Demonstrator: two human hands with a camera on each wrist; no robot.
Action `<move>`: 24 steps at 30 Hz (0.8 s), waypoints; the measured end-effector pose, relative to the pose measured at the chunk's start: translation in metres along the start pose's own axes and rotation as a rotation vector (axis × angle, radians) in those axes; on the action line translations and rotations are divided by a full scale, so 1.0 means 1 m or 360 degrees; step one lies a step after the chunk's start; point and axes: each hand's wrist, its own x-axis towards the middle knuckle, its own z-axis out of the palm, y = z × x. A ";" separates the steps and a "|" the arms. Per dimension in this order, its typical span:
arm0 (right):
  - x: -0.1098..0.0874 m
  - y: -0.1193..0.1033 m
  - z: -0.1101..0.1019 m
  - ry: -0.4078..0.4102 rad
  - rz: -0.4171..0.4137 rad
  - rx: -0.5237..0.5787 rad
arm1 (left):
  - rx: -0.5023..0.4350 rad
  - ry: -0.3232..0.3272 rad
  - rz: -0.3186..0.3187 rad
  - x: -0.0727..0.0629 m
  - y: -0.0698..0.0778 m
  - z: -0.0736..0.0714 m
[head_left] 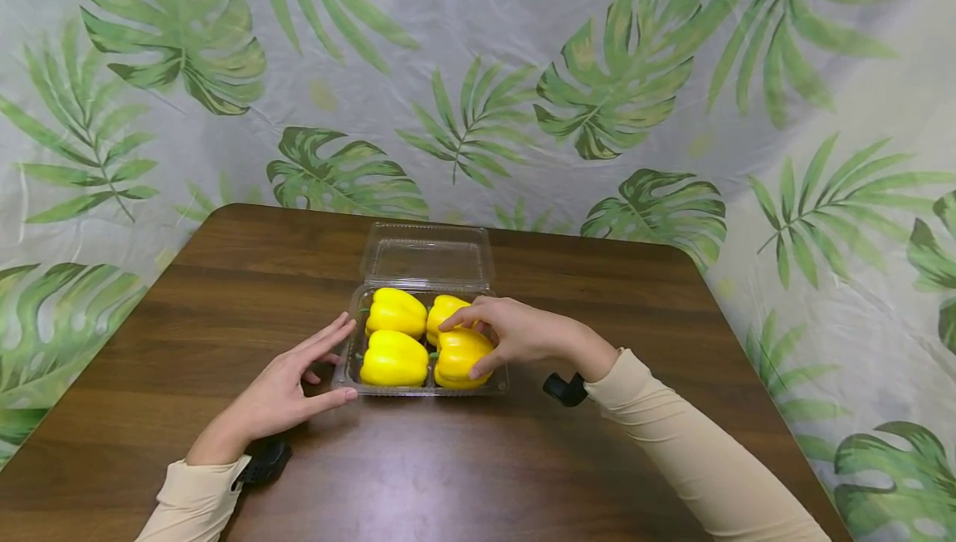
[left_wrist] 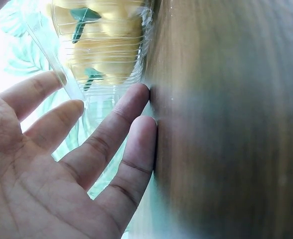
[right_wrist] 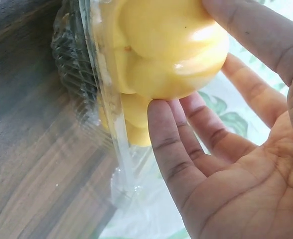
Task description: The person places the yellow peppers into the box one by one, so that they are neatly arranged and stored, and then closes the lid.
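Note:
Several yellow bell peppers sit in a clear plastic clamshell container (head_left: pixel 426 392), its lid (head_left: pixel 428 260) thrown back behind it. My right hand (head_left: pixel 523 333) reaches in from the right and grips the front right bell pepper (head_left: pixel 457 363), thumb at the near side and fingers at the far side. The right wrist view shows this bell pepper (right_wrist: pixel 176 55) between thumb and fingers, bulging above the container's rim. On the other side, my left hand (head_left: pixel 280 384) steadies the container's left edge with spread, fairly straight fingers. Green stems (left_wrist: pixel 85 15) show through the container wall in the left wrist view.
The container stands on a brown wooden table (head_left: pixel 463 476), toward its far half. Behind the table hangs a pale cloth (head_left: pixel 485 19) with green leaf prints. Each wrist wears a black band, seen at the left wrist (head_left: pixel 265 463) and the right wrist (head_left: pixel 565 390).

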 end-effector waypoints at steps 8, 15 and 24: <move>0.005 -0.002 0.007 -0.0033 0.0017 -0.0041 | 0.0000 0.0003 0.0010 0.000 0.001 0.000; 0.005 0.000 0.008 -0.0008 0.0037 -0.0041 | 0.0005 0.0019 0.0048 0.000 0.001 0.000; 0.006 0.002 0.009 -0.0004 0.0034 -0.0023 | 0.0012 0.0034 0.0046 0.000 0.000 0.001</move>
